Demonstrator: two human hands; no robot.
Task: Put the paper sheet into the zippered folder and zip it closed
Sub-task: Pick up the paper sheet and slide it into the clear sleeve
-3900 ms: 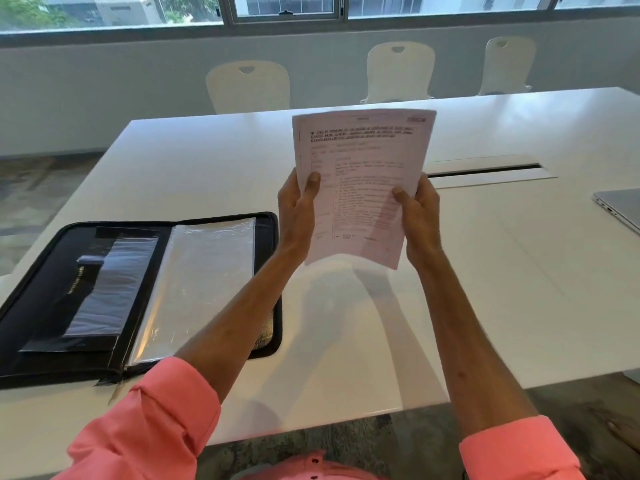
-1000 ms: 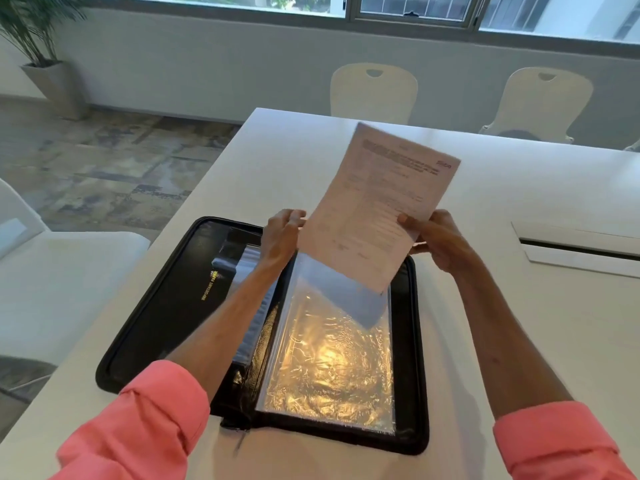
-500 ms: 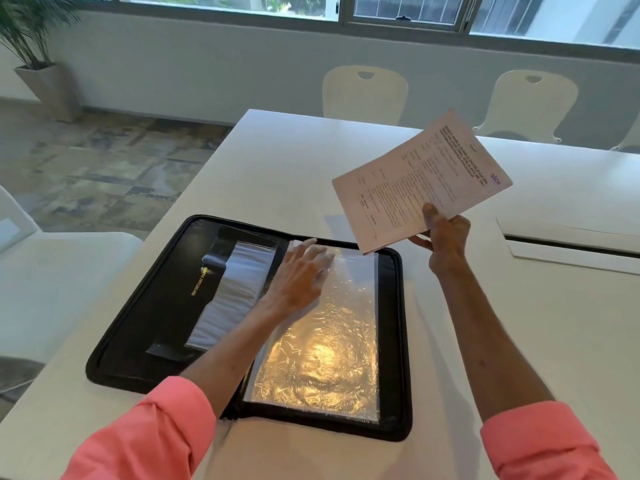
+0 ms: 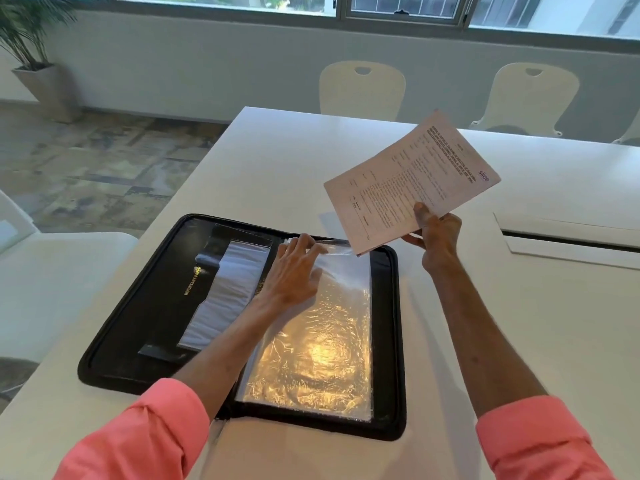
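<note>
The black zippered folder lies open on the white table, with clear plastic sleeves on its right half. The printed paper sheet hangs in the air above the folder's far right corner, tilted. My right hand pinches it by its lower edge. My left hand rests on the top of the sleeves, its fingertips lifting the upper edge of a sleeve.
White chairs stand along the table's far side, another at the left. A cable slot with a flap sits in the table to the right. A potted plant stands at the far left.
My left hand let go of the sheet and came down onto the sleeves, now lifting a sleeve's top edge. My right hand swung the sheet up to the right.
</note>
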